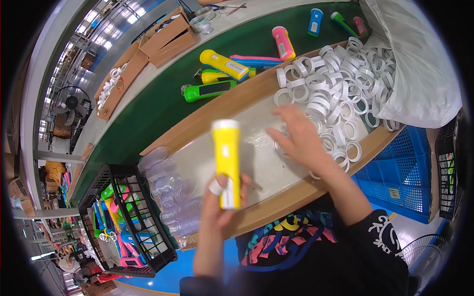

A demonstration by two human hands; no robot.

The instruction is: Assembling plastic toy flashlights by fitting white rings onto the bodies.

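My left hand (213, 211) is wrapped round a yellow flashlight (226, 155), held upright over the tray with its pale head pointing away from me. A white band circles a digit of that hand. My right hand (302, 142), slightly blurred, hovers at the left edge of a heap of white plastic rings (340, 91). Its fingers are spread and nothing shows between them. The rings fill the right end of a long cardboard tray (276, 212). Clear round discs (170, 185) lie in overlapping rows at the tray's left end.
Beyond the tray, a green belt (148, 98) carries several flashlights, including a green one (210, 91) and a pink one (283, 43). A black crate (165, 246) of colourful flashlights stands at left. A white sack (419, 64) and blue crate (395, 172) are at right; cardboard boxes (168, 39) stand behind.
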